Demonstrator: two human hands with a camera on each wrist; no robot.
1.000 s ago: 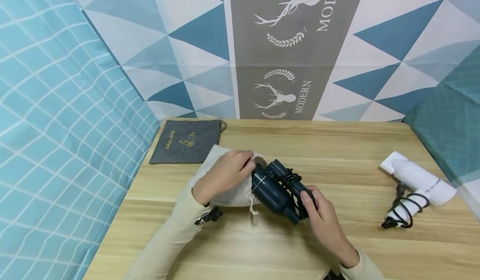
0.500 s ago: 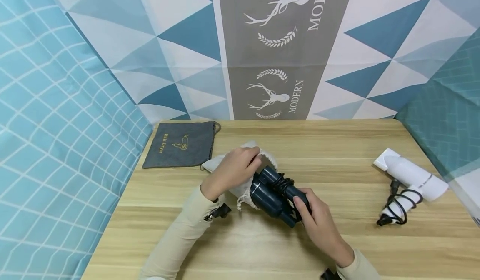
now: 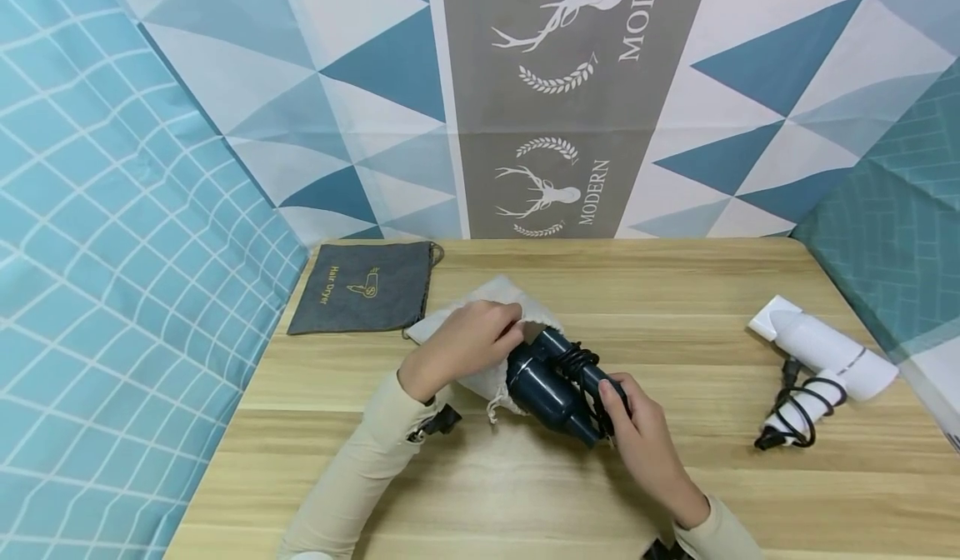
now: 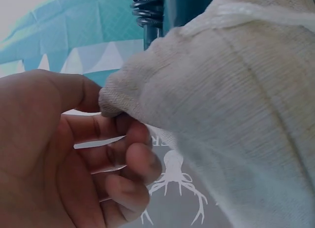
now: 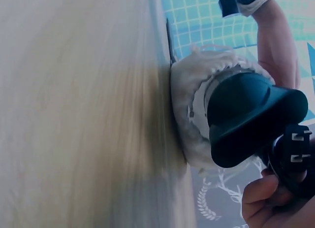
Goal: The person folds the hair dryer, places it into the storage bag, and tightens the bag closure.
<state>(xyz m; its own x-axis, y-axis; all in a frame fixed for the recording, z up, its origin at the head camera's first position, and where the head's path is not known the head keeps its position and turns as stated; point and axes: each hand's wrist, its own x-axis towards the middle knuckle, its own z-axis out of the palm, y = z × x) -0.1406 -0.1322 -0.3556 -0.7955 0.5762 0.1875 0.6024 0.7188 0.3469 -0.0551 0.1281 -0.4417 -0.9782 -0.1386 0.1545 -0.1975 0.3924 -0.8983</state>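
Observation:
My left hand (image 3: 468, 343) pinches the rim of a pale cloth drawstring bag (image 4: 231, 90) between thumb and fingers, as the left wrist view shows. A dark teal hair dryer (image 3: 546, 389) lies partly inside the bag's mouth, its narrow nozzle pointing toward the front right. My right hand (image 3: 641, 431) grips the dryer's folded handle, around which the black cord (image 3: 577, 360) is wound. From the right wrist view, the flat nozzle (image 5: 251, 114) faces the camera with the bag's gathered opening around the body behind it. The plug (image 5: 298, 146) shows beside my right fingers.
A white hair dryer (image 3: 832, 347) with a black cord around its handle lies at the right of the wooden table (image 3: 675, 285). A flat grey pouch (image 3: 360, 287) printed "Hair Dryer" lies at the back left. Patterned cloth (image 3: 405, 68) stands behind the table.
The bag's mouth has been drawn further over the dryer's body from one second ago. Both hands keep their holds, and the bag has shifted slightly. The head view has shifted a little.

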